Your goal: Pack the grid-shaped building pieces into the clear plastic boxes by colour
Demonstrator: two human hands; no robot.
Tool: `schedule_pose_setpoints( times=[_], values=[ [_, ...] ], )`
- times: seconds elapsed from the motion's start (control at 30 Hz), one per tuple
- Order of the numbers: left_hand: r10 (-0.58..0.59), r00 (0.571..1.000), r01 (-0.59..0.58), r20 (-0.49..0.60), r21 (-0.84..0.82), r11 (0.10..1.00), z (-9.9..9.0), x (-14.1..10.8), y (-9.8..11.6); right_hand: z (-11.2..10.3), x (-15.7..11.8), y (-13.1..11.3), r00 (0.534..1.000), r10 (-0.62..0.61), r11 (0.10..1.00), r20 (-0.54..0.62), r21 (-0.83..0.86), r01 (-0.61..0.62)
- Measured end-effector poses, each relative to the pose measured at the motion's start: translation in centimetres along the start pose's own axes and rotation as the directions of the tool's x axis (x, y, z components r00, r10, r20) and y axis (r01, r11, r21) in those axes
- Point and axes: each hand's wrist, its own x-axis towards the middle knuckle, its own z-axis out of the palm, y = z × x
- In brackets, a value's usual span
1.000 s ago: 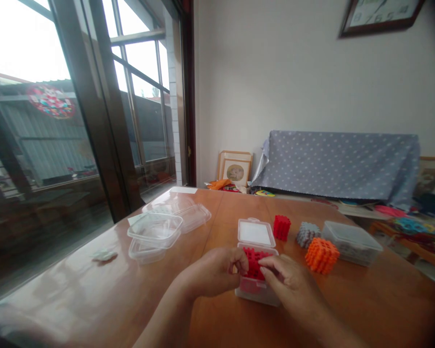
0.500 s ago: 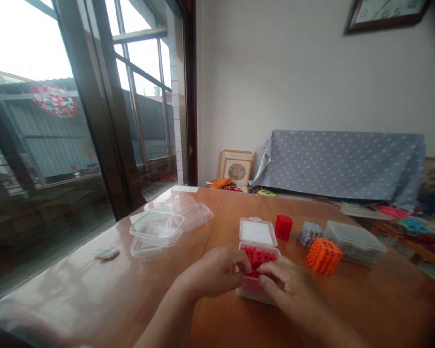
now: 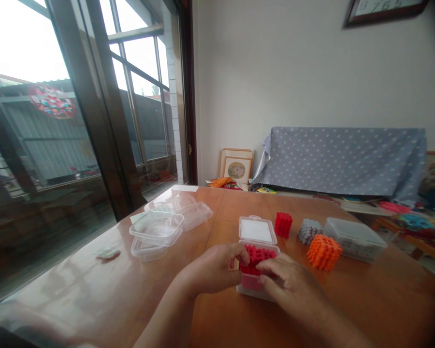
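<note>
A small clear box (image 3: pixel 255 293) with its white-lined lid (image 3: pixel 256 229) folded back stands on the wooden table. Red interlocking pieces (image 3: pixel 259 253) fill it. My left hand (image 3: pixel 217 268) is at the box's left side, fingers curled over the red pieces. From the right, my right hand (image 3: pixel 290 280) reaches over the near right corner, thumb and fingers bent at the red pieces. Whether either hand grips a piece is too small to tell. A red block (image 3: pixel 283 224), a grey block (image 3: pixel 310 231) and an orange block (image 3: pixel 324 252) sit beyond my right hand.
A closed clear container (image 3: pixel 355 239) stands at the right. Clear plastic tubs and lids (image 3: pixel 157 228) are piled at the left, near a small pale packet (image 3: pixel 108 253). The table (image 3: pixel 217 319) runs alongside a window; a dotted cloth (image 3: pixel 340 162) hangs behind.
My left fingers have shifted slightly at the red pieces, and my right hand has moved a little to the left. The camera view has tilted slightly.
</note>
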Motion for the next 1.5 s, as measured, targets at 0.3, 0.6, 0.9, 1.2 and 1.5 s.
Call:
schedule_pose_setpoints(
  times=[0.3, 0.6, 0.9, 1.2, 1.5],
  values=[
    [-0.025, 0.999, 0.025, 0.029, 0.000, 1.000, 0.4, 0.1, -0.7, -0.1, -0.2, 0.1, 0.999, 0.044, 0.999, -0.004, 0.031, -0.044],
    [-0.010, 1.000, 0.010, 0.015, 0.048, 0.999, 0.6, 0.2, -0.7, -0.1, -0.2, -0.5, 0.999, 0.043, 0.999, 0.000, -0.007, -0.043],
    [0.000, 0.999, -0.001, 0.037, 0.017, 1.000, 0.7, 0.4, -1.0, -0.4, -0.3, -0.4, 0.998, 0.056, 0.998, 0.006, -0.016, -0.056],
    [-0.019, 0.999, 0.019, 0.040, 0.006, 1.000, 0.5, 0.3, -0.9, -0.5, -0.2, -0.3, 0.999, 0.031, 0.998, 0.029, -0.047, -0.029],
    [-0.026, 0.999, 0.026, 0.032, 0.004, 1.000, 0.7, 0.3, -1.1, -0.5, -0.3, -0.3, 0.999, 0.017, 1.000, 0.034, -0.018, -0.016]
  ],
)
